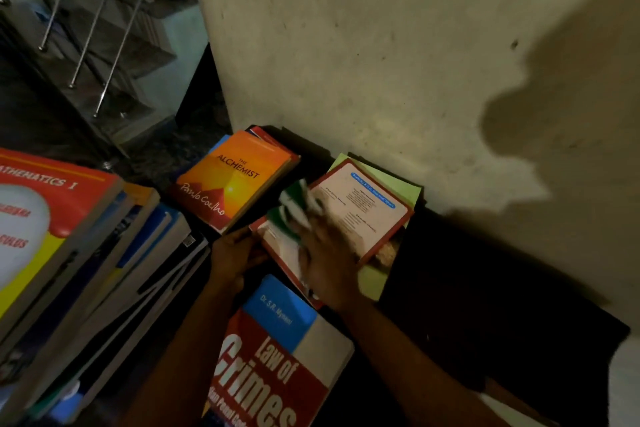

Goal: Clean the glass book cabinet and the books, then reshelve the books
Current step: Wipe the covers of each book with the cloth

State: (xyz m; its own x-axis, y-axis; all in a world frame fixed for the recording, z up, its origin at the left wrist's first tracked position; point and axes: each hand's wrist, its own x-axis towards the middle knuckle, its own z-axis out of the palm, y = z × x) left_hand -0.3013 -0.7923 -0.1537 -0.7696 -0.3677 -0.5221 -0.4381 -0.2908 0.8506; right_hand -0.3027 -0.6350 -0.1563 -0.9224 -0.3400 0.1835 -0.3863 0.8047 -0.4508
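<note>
A red-bordered book (374, 204) lies back cover up on a green book by the wall. My left hand (230, 253) grips its near left corner. My right hand (325, 263), blurred, holds a green and white cloth (292, 208) pressed on the book's cover. An orange book titled The Alchemist (235, 180) lies on a small pile to the left. A red, blue and white Law of Crimes book (277, 360) lies under my forearms. The glass cabinet is not in view.
A tall stack of books topped by a red Mathematics I book (52, 211) stands at the left. A cream wall (381, 45) rises right behind the books. A staircase with steel railing (90, 28) is at the far left. The floor at the right is dark.
</note>
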